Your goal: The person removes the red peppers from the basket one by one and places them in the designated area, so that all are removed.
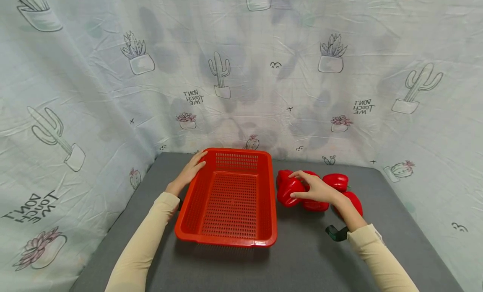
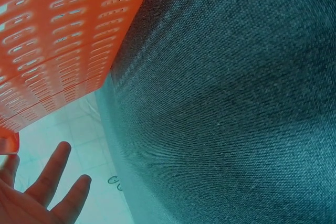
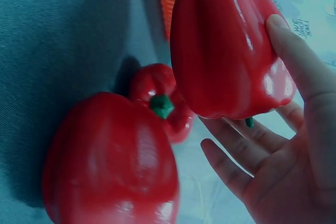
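Note:
A red plastic basket (image 1: pixel 231 204) with slotted walls stands on the grey table. My left hand (image 1: pixel 190 169) holds its left rim near the far corner, thumb over the rim. In the left wrist view, the other fingers (image 2: pixel 50 177) spread outside the basket wall (image 2: pixel 63 40). To the right of the basket, my right hand (image 1: pixel 317 189) holds a glossy red bell pepper (image 3: pixel 228 51) between thumb and fingers. Below the held one in the right wrist view are a large red pepper (image 3: pixel 113 161) and another with a green stem (image 3: pixel 161 106).
More red peppers lie around my right hand, one at the back right (image 1: pixel 336 182) and one beside my wrist (image 1: pixel 354 203). A pale curtain (image 1: pixel 264 95) with cactus drawings hangs behind the grey table (image 1: pixel 302 262) and along both its sides.

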The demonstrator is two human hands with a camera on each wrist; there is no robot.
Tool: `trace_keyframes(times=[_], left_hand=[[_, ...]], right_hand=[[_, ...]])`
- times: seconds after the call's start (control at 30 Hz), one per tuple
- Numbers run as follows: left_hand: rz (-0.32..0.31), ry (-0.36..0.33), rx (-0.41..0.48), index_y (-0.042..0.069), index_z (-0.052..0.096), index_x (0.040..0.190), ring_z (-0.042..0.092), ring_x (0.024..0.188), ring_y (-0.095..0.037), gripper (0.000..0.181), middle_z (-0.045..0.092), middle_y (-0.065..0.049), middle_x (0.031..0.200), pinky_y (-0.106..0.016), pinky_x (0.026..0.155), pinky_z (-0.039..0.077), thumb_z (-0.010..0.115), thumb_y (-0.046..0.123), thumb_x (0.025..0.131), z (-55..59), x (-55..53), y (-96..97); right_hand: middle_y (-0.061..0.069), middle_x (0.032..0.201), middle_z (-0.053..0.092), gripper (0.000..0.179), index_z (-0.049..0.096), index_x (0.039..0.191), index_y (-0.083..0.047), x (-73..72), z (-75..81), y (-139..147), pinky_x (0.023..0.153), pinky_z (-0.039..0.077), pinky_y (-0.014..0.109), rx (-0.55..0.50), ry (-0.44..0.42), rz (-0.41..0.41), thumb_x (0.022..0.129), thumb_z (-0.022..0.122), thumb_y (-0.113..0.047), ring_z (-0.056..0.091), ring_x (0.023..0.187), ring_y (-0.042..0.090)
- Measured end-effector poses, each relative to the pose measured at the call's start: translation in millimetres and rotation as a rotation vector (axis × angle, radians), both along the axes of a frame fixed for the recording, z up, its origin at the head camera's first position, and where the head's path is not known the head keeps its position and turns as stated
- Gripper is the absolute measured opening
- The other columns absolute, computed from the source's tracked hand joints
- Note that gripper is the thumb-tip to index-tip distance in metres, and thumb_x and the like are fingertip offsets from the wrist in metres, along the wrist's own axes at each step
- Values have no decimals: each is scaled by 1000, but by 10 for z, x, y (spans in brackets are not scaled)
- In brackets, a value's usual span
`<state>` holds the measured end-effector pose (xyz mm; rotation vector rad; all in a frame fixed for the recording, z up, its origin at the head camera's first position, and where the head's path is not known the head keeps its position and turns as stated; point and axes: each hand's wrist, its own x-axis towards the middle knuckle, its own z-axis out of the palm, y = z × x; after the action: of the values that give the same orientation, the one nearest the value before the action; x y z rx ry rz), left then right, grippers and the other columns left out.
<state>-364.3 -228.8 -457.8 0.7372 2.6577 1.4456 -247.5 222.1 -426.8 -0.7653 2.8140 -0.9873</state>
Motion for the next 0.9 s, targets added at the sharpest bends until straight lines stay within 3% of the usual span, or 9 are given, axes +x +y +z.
trace_keyframes(times=[0.1, 0.2, 0.4, 0.5, 0.73, 0.9], left_hand=[[-5, 3, -13, -4, 25, 144, 6, 139, -43, 49, 10, -22, 153, -62, 107, 12, 39, 10, 99, 99, 85, 22], [-7, 4, -2, -4, 25, 144, 5, 139, -43, 49, 9, -22, 153, -63, 106, 11, 39, 11, 99, 96, 82, 15], [8, 32, -18, 4, 24, 147, 5, 140, -42, 51, 9, -17, 155, -64, 105, 11, 39, 18, 100, -151, -107, -39], [17, 53, -28, 9, 24, 148, 6, 141, -39, 51, 9, -12, 156, -62, 106, 12, 38, 23, 101, -227, -145, -52], [-10, 11, -1, -5, 24, 144, 6, 138, -45, 49, 9, -23, 153, -63, 106, 12, 39, 10, 99, 122, 118, 24], [-12, 22, -9, -6, 24, 143, 7, 138, -47, 50, 9, -25, 152, -63, 106, 12, 39, 11, 99, 127, 121, 31]], right_hand=[[-6, 115, 57, 58, 48, 125, -22, -14, -61, -6, 80, 50, 30, 13, 3, 17, 77, 72, -45, 54, 102, 13], [-5, 116, 57, 60, 49, 126, -20, -27, -120, -17, 79, 50, 31, 28, -2, 18, 77, 72, -45, 53, 101, 13], [-2, 120, 55, 60, 49, 125, -18, -28, -224, -40, 84, 49, 36, 83, -11, 31, 77, 72, -45, 52, 106, 15], [-1, 121, 54, 60, 48, 125, -19, -14, -255, -62, 85, 48, 38, 109, -21, 33, 77, 72, -45, 51, 108, 16], [-1, 120, 55, 61, 49, 125, -17, -7, -267, -90, 86, 48, 39, 136, -35, 25, 76, 73, -43, 50, 107, 17], [0, 119, 55, 61, 49, 126, -17, -20, -294, -80, 84, 49, 38, 144, -40, 24, 76, 72, -44, 51, 107, 17]])
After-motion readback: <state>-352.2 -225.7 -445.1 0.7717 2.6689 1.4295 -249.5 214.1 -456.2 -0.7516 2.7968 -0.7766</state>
